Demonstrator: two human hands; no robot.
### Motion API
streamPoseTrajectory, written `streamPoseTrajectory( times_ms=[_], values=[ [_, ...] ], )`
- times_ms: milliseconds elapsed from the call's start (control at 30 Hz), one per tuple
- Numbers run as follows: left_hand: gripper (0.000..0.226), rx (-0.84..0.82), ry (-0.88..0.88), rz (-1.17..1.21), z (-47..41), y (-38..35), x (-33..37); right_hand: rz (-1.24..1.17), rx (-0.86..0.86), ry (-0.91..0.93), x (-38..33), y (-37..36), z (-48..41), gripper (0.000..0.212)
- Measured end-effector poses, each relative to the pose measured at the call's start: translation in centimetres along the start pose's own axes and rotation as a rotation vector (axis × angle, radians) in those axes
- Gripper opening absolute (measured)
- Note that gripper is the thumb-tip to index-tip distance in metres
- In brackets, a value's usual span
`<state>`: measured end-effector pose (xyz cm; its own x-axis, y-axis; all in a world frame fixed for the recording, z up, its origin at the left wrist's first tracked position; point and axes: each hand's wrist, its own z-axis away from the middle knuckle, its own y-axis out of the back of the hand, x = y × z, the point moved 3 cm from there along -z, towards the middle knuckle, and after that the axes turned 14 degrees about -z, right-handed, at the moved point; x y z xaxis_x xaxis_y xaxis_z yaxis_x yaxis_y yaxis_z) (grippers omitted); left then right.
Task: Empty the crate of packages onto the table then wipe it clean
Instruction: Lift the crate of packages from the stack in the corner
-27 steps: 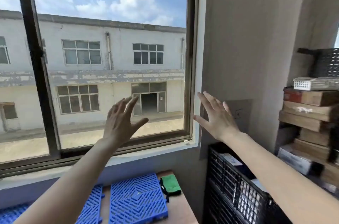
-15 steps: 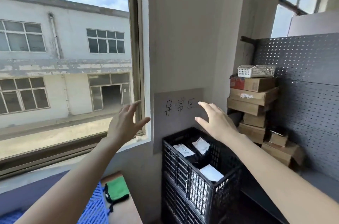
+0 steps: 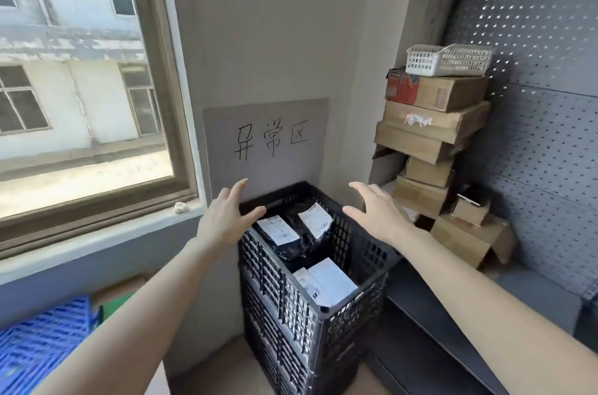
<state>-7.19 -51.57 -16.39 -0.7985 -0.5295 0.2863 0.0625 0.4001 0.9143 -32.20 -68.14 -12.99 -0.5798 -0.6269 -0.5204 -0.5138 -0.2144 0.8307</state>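
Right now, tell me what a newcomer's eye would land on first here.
The black crate in the centre, labelled packages inside, with the open left hand and right hand spread at either side of its top. Behind it hangs a handwritten sign; to the right leans a stack of boxes topped by a white basket.

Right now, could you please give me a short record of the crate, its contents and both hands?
crate: black, slatted, upright below the handwritten sign
packages: two black bags with white labels at the back, white boxes at the front, all inside
left hand: open, above the crate's left rim, holding nothing
right hand: open, above its right rim, holding nothing
progress: crate not yet emptied
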Motion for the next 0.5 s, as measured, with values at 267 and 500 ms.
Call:
streamPoseTrajectory(
  times_ms=[267,500],
  values=[
    [0.079,-0.185,0.114,-0.008,-6.7,-10.0,-0.8,-0.074,-0.136,-0.089,6.9,-6.1,-8.9,0.057],
    [0.074,-0.291,0.247,-0.026,-10.0,-16.6,-1.1,-0.04,-0.237,-0.114,11.5,-10.2,-14.8,0.059]
  ],
)
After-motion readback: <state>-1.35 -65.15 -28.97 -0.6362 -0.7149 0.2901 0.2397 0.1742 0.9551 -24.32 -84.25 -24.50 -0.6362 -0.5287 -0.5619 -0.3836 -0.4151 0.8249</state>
